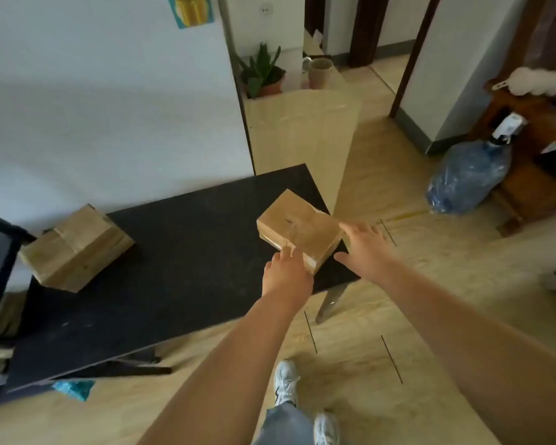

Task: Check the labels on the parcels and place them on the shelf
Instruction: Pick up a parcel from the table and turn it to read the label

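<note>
Your left hand touches the near edge of the brown parcel, fingers loose, not gripping. Your right hand is spread open at its 3 o'clock side. Parcel sits on the black table. Second parcel waits at 9 o'clock. Nothing visibly shelved yet; label checking remains.

My left hand is covering the near corner of the brown parcel, so I cannot tell if my fingers are gripping it. Any label is too blurry to read. The picture's left edge is cutting off the black surface and the shelf frame.
</note>
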`<state>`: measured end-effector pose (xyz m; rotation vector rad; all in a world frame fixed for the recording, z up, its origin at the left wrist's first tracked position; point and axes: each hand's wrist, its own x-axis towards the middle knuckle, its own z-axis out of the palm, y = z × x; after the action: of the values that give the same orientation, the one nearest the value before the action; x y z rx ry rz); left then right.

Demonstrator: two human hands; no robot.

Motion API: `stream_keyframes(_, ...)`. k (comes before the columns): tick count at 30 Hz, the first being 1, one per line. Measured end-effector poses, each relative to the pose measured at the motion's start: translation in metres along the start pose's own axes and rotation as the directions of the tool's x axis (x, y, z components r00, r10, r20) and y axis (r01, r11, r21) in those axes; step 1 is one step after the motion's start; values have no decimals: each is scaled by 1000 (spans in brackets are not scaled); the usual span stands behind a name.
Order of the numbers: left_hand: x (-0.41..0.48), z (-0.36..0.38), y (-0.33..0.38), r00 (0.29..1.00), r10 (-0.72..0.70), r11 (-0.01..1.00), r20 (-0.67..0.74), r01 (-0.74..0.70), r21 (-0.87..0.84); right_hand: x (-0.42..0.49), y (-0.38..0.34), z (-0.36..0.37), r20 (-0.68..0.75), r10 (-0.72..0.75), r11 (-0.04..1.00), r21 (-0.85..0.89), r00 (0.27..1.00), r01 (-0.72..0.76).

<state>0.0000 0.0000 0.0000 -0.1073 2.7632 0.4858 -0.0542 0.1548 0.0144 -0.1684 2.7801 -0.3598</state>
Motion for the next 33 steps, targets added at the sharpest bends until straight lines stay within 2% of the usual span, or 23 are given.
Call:
stream_keyframes(5, 29, 4, -15, 995, 94, 995, 19, -95, 41, 36, -7, 6, 1, 52, 999, -8, 999, -52)
stream_keyframes(12, 59, 4, -46, 984, 174, 983, -28, -175, -54, 66, -20, 20, 61, 142, 989, 18, 988, -144)
stream_keyframes(17, 75, -4, -65, 996, 56, 992, -74, -64, -106, 76, -35, 29, 64, 137, 985, 100, 989, -143)
stream_keyframes(21, 73, -4, -75, 980, -166, 952, -111, 131, -275, 83, -41, 32, 71, 141, 961, 228, 987, -154)
stream_keyframes(23, 68, 0, -77, 964, -259, 916, -57, 226, -330, 84, -38, 35, 78, 182, 929, 314, 980, -197)
stream_keyframes(27, 60, 13, -67, 965, -242, 913, 101, 262, -312, 77, -29, 47, 128, 248, 870, 406, 960, -279)
stream_keyframes(33, 59, 8, -55, 950, -306, 852, 59, 301, -428, 74, -27, 43, 99, 205, 855, 465, 974, -228)
